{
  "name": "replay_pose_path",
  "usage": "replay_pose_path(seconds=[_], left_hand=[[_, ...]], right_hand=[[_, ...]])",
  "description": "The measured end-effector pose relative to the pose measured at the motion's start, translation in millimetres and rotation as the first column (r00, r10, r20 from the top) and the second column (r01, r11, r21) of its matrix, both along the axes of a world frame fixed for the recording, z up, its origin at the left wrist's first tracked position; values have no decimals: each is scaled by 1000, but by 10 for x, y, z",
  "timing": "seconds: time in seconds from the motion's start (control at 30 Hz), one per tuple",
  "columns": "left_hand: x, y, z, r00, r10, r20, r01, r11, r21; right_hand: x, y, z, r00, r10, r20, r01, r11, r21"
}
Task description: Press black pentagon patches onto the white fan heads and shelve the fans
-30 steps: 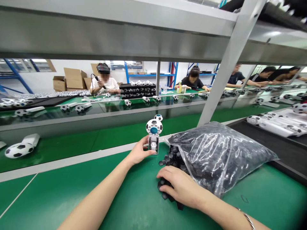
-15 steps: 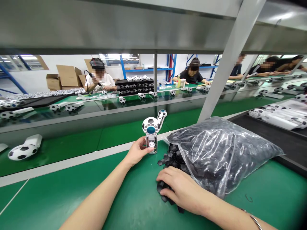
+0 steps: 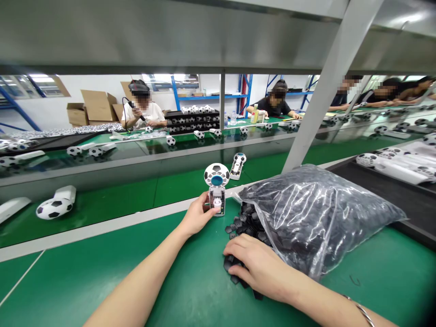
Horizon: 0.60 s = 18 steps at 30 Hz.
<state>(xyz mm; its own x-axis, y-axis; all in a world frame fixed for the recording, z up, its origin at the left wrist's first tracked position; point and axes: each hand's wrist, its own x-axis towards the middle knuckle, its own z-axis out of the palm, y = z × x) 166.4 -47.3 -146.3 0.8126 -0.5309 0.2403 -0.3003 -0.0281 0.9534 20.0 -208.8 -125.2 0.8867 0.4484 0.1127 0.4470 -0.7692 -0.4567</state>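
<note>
My left hand (image 3: 200, 212) grips the lower part of a soccer-ball-patterned device (image 3: 217, 176), which stands upright with its round head on top and an opened body below. The fingers of my right hand (image 3: 250, 261) are curled over a heap of small black pentagon-shaped pieces (image 3: 250, 218) on the green table; whether a piece is between the fingertips is hidden. Beside the heap lies a large clear plastic bag (image 3: 313, 209), full of black pieces, its mouth facing the heap.
Past the table's pale edge (image 3: 136, 219) a green belt carries another opened device (image 3: 237, 165) and a ball-patterned one (image 3: 56, 204). A black tray (image 3: 344, 175) with white devices is at the right. A slanted metal post (image 3: 327, 95) rises behind the bag. Several people sit across the line.
On the belt, the opened device and the ball-patterned one at the left have moved to the right. Both my hands have stayed nearly in place.
</note>
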Motion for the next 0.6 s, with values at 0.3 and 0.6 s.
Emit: replay_pose_path(seconds=[0.3,0.6], left_hand=[[27,44,-79,1000,-10,13,10,1000,10],[19,48,-131,999,-33,17,32,999,17]], right_hand=[[-3,9,37,1000,4,-11,-4,1000,3],[-14,-5,60,999,-20,-27,20,1000,14]])
